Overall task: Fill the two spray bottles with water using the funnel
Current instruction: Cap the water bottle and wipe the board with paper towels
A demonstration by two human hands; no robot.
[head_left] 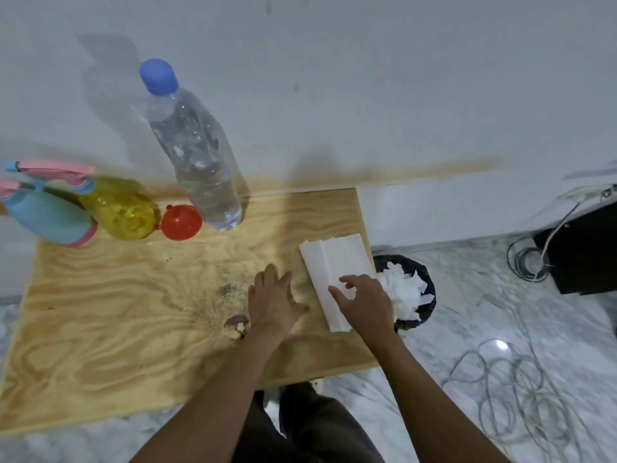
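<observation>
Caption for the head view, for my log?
Left hand open over table, right hand at paper towels; water bottle, funnel, blue spray bottle and yellow spray bottle untouched.

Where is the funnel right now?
Head view: the red funnel sits far left on the wooden table, between the yellow spray bottle and the water bottle.

At the frame's left edge: a light-blue spray bottle [46,217] with pink trigger and base, a translucent yellow spray bottle [118,208], a funnel [182,222] red or perhaps orange-red. The clear water bottle [197,162] wears a blue cap. Swirling tan grain patterns the plywood table [117,315].
</observation>
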